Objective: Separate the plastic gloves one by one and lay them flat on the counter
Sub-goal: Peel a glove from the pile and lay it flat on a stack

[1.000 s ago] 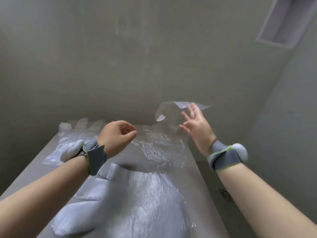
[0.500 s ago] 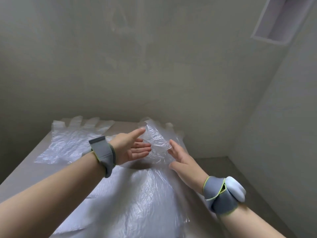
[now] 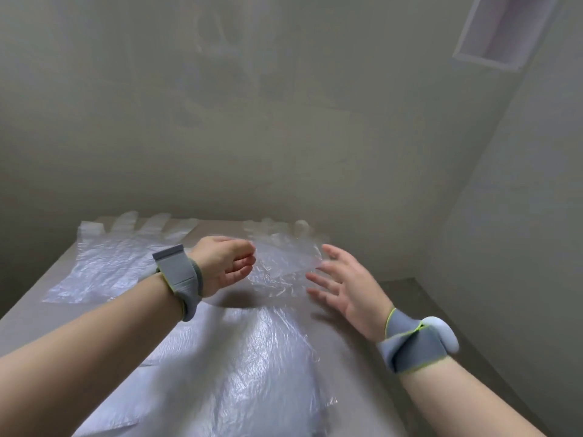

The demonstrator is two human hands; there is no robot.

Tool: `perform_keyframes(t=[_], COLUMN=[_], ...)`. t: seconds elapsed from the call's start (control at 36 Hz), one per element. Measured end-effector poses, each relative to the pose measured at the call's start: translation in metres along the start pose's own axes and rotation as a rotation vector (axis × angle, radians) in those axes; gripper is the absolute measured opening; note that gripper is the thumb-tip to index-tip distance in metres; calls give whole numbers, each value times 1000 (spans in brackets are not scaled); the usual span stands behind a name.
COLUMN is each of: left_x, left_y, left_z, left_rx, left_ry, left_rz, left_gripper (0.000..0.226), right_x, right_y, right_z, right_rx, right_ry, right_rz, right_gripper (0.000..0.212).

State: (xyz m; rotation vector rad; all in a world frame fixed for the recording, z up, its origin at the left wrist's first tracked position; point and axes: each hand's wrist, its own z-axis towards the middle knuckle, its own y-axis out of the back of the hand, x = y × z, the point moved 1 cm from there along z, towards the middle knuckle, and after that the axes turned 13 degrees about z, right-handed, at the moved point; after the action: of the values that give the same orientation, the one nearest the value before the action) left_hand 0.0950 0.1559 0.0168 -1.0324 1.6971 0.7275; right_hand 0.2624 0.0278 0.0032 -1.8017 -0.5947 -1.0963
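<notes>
As two hands hover, a plastic glove [image 3: 284, 263] lies crumpled on the bench [image 3: 353, 367].
L hand [image 3: 225, 268] fingers loosely curled, R hand [image 3: 347, 288] spread, both empty; film likely flimsy, clingy: pinch cuff.

Head view, looking forward and down. A grey worktop [image 3: 34, 313] runs to a plain grey wall [image 3: 284, 137]. Three clear plastic gloves lie on it: a far left glove [image 3: 110, 260], flat, fingers toward the wall; a far right glove [image 3: 284, 266], crumpled at its middle; and a near glove [image 3: 239, 370], the nearest, between the forearms. The left hand [image 3: 225, 264] hovers at the far right glove's left edge, fingers loosely curled, nothing seen in its grasp. The right hand [image 3: 347, 287] is at that glove's right edge, fingers spread; contact cannot be confirmed. Each wrist carries a grey strap: left strap [image 3: 179, 280], right strap [image 3: 410, 346]. A wall recess [image 3: 504, 29] sits upper right.
</notes>
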Motion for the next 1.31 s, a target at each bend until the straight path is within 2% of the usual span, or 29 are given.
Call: perform_keyframes(t=[0.06, 0.08, 0.22, 0.36, 0.47, 0.53, 0.58, 0.64, 0.67, 0.72, 0.81, 0.86, 1.08, 1.19, 1.31], left_x=[0, -1, 0, -17, -62, -86, -101, -99, -91, -68, -35, -20, 2, 3, 4], left_y=[1, 2, 1, -5, -12, -13, -13, -11, -9, -7, -3, 0, 5, 8, 10], left_z=[0, -1, 2, 14, 24, 23, 15, 5, 3, 5, 15, 22, 36, 37, 35], left_rx=[24, 42, 98, 68, -42, -122, -159, -123, -99, -71, -37, -36, -58, -78, -126], left_ry=[14, 22, 80, 107, -2, -150, -357, -514, -539, -467, -166, -48, 67, 42, -5], left_rz=[30, 48, 112, 78, 36, 15, -24, -38, -10, 77, 118, 115, 178, 214, 262], left_gripper=[5, 5, 4, 8, 19, 22, 19, 19, 22, 23, 11, 12, 16, 15, 24], right_x=[6, 8, 13, 30, 71, 93, 107, 106, 98, 74, 37, 21, 0, -2, -9], right_y=[3, 4, 3, -14, -44, -56, -60, -55, -50, -36, -16, -4, 12, 11, 12], right_z=[9, 13, 30, 52, 69, 70, 64, 56, 52, 47, 48, 51, 64, 65, 65], right_rx=[-94, -130, -131, -87, -72, -20, 49, 101, 127, 158, 137, 113, 0, -29, -52], right_ry=[-78, -105, -166, -129, 69, 229, 446, 610, 638, 594, 435, 359, 206, 187, 177], right_rz=[251, 287, 79, -94, -105, -110, -202, -288, -314, -352, -390, -399, -369, -386, -480], right_gripper=[28, 23, 7, 20, 19, 29, 29, 26, 26, 28, 31, 33, 31, 32, 27])
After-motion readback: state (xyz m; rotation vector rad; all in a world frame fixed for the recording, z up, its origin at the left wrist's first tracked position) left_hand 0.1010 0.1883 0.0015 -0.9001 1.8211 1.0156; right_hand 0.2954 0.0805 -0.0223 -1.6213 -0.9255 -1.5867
